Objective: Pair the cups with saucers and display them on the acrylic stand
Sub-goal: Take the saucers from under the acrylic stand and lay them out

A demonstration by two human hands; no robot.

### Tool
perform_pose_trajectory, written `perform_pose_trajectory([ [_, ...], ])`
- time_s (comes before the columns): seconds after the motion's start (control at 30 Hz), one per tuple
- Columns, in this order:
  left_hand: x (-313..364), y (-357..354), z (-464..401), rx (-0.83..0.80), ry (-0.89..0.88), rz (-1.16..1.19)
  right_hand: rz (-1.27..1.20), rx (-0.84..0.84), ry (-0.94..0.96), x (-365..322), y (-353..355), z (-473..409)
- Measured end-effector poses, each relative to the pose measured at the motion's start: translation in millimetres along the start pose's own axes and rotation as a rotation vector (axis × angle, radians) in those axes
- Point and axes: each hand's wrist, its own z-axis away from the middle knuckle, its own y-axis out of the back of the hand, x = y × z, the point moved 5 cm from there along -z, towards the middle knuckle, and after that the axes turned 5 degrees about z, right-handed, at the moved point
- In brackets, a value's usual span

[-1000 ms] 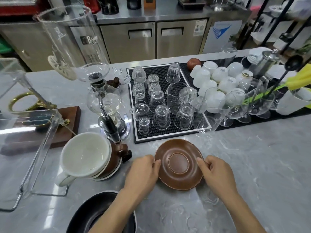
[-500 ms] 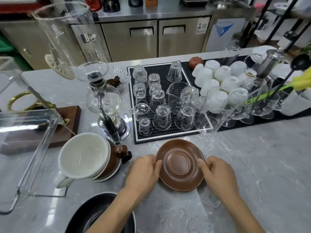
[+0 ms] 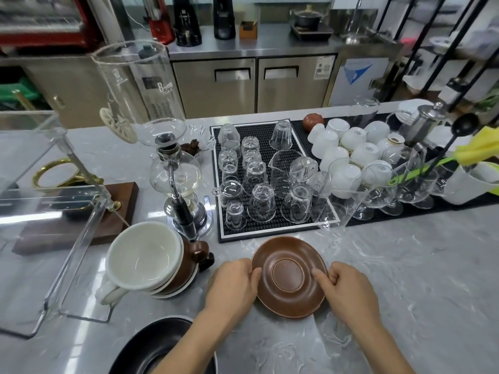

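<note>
A brown saucer (image 3: pixel 289 276) lies on the grey marble counter in front of me. My left hand (image 3: pixel 232 284) grips its left rim and my right hand (image 3: pixel 348 290) grips its right rim, thumbs on top. To the left stands a stack of cups: a white cup (image 3: pixel 140 257) nested on a brown cup (image 3: pixel 189 263), with more crockery under them. A black saucer (image 3: pixel 151 346) sits at the bottom edge, partly behind my left forearm. The clear acrylic stand (image 3: pixel 67 238) occupies the left side.
A glass siphon brewer (image 3: pixel 178 179) stands behind the cup stack. A black mat (image 3: pixel 216 211) holds several upturned glasses, with white cups (image 3: pixel 345 147) and stemmed glasses to the right. A wooden base (image 3: pixel 118 211) sits under the stand.
The camera has tilted up a little, so more of the back counter shows. Both hands stay on the brown saucer's rims and the saucer has hardly moved.
</note>
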Motion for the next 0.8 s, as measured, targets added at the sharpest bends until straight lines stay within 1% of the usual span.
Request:
perform_pose_trajectory([
  [0.13, 7.0, 3.9, 1.9, 0.017, -0.017, -0.018, 0.061, 0.014, 0.009, -10.9, 5.7, 2.0],
  [0.23, 14.5, 12.7, 12.7, 0.048, -0.038, 0.010, 0.024, 0.069, 0.027, -16.0, 15.5, 11.5],
  [0.4, 20.6, 39.5, 47.2, 0.187, -0.054, -0.014, -0.010, 0.123, 0.085, -33.8, 29.6, 41.9],
  [0.5, 14.1, 50.1, 72.7, 0.281, -0.103, 0.011, -0.069, 0.142, 0.146, -51.1, 30.2, 66.8],
  [0.63, 1.2, 65.1, 106.2, 0.425, -0.218, -0.017, -0.122, 0.124, 0.229, -72.8, 22.5, 95.2],
  [0.7, -5.8, 71.7, 121.7, 0.457, -0.223, -0.020, -0.140, 0.108, 0.290, -83.4, 17.0, 106.6],
  [0.8, -22.2, 79.6, 143.1, 0.457, -0.178, -0.009, -0.155, 0.066, 0.373, -98.7, 5.9, 123.0],
])
